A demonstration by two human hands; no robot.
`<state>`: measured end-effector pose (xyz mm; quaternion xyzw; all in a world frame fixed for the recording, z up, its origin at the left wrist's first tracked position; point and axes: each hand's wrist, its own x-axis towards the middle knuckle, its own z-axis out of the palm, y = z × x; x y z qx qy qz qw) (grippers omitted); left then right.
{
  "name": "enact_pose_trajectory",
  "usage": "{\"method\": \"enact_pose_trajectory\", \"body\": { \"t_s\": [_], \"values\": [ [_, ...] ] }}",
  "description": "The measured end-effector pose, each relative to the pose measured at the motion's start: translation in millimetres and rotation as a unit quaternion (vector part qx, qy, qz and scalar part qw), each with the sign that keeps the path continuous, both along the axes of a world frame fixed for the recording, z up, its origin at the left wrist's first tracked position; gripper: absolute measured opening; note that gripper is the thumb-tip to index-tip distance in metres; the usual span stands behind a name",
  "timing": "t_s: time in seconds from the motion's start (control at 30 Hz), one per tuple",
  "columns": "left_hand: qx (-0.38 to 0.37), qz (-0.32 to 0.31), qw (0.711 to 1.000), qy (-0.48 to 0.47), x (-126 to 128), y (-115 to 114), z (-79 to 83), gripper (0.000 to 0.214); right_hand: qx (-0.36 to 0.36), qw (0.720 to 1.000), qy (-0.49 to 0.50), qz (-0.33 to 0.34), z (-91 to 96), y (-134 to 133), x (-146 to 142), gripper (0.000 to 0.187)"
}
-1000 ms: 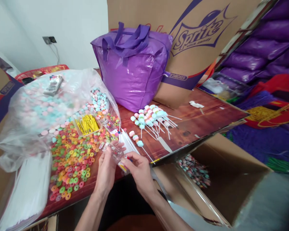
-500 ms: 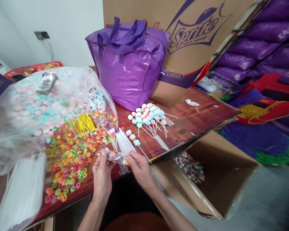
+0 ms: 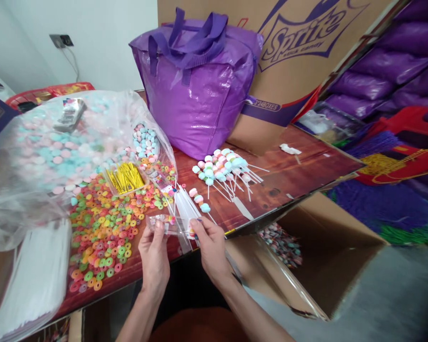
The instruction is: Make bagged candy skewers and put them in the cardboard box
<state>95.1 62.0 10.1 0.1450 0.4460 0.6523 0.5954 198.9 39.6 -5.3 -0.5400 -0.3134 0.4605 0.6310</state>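
My left hand (image 3: 154,256) and my right hand (image 3: 209,244) both pinch a small clear plastic sleeve (image 3: 171,224) with printed ends, held level just above the table's front edge. Something colourful sits inside it, too small to name. Just beyond my fingers lies a fan of white sticks (image 3: 183,205) and a candy skewer (image 3: 200,200). A pile of finished candy skewers (image 3: 225,167) lies further right on the wooden tabletop (image 3: 299,166). Loose ring candies (image 3: 103,232) cover the table to the left.
A big clear bag of pastel candies (image 3: 57,147) and a tub of yellow twist ties (image 3: 125,177) stand at left. A purple tote (image 3: 196,85) and a cardboard box (image 3: 306,42) are behind. An open carton (image 3: 328,256) holding wrapped pieces stands lower right. White sleeves (image 3: 35,280) lie lower left.
Both hands turned the clear sleeve from tilted to level and lifted it slightly toward the sticks. The view shifted a little; the things on the table stayed put.
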Motion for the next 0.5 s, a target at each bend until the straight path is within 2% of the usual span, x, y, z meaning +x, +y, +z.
{"method": "enact_pose_trajectory", "body": {
  "t_s": [0.13,0.23,0.33,0.43,0.5],
  "values": [
    [-0.019,-0.012,1.000,-0.012,-5.1,-0.9,-4.7,0.030,0.013,0.993,-0.116,0.009,-0.4,-1.5,4.6,0.040],
    [-0.036,-0.003,0.999,-0.031,-9.7,4.2,-5.8,0.029,0.033,0.982,-0.183,0.024,0.1,-1.7,7.2,0.031],
    [-0.038,0.014,0.998,-0.058,-10.4,7.1,-4.0,0.028,0.014,0.991,-0.133,0.004,-1.7,0.7,8.3,0.024],
    [-0.036,0.007,0.997,-0.071,-7.2,4.9,-2.6,0.025,-0.004,0.997,-0.071,-0.014,-4.2,3.3,9.5,0.037],
    [-0.035,-0.004,0.997,-0.066,-4.8,2.7,-2.9,0.027,-0.006,0.997,-0.070,-0.018,-4.0,3.7,10.3,0.042]
  ]
}}
